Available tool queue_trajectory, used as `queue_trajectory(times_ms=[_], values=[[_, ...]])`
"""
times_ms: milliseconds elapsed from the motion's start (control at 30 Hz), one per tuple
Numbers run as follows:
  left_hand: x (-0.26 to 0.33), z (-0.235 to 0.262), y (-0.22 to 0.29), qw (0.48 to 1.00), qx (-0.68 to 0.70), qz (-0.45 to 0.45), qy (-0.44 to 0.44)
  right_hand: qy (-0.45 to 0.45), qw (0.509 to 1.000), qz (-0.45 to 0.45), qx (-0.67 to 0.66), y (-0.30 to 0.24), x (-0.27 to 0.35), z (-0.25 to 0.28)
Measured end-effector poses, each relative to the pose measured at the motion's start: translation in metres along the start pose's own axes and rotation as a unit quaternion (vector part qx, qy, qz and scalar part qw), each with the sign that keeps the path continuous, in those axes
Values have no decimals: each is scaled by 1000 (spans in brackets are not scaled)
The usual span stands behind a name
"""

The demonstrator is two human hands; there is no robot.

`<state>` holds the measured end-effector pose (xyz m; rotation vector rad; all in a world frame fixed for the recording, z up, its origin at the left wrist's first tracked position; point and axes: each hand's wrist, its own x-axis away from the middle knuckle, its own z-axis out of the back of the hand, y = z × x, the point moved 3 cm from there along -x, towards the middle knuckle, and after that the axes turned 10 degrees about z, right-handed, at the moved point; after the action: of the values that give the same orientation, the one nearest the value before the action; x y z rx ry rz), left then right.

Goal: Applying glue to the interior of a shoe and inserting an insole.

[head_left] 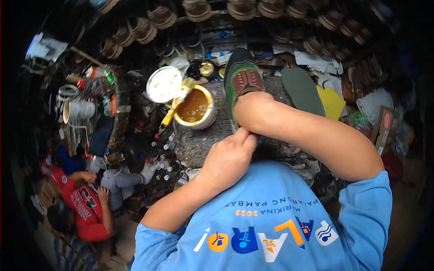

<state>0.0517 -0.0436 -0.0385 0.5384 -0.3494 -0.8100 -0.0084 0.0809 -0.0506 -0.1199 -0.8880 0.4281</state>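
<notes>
I am holding a brown leather shoe upper with a green edge and dark sole (242,79) on the grey stone-topped workbench (199,142), toe pointing away from me. My right hand (248,110) is curled around its heel end, though the forearm is hiding the fingers, so I cannot tell exactly how they are gripping. My left hand (228,158) is closing in a loose fist, thumb and fingertips pinching at the rear edge of the shoe, just beside the right wrist.

Judging by this, the work looks to be partway along: the upper is already sitting on the sole, and the heel edge is what I am handling.

Just left of the shoe, a round tin can of amber-brown glue (195,107) is standing open, roughly half full, with a yellow-handled brush (174,108) lying across its rim. Its white round lid (163,84) is resting beside it. A flat olive-green insole (302,90) and a yellow sheet (332,101) are lying to the right.
</notes>
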Motion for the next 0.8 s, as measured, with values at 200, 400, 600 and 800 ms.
queue_trajectory(times_ms=[200,400,600,800], values=[[1,-2,-1,999,39,19,13,-29,996,-87,-12,6,-27,-9],[1,-3,-5,998,53,8,30,-15,997,-61,-53,6,-22,-1],[-2,3,-5,999,34,16,17,-110,977,162,81,6,-19,4],[-8,11,0,999,5,32,-32,-78,972,218,-33,7,15,24]])
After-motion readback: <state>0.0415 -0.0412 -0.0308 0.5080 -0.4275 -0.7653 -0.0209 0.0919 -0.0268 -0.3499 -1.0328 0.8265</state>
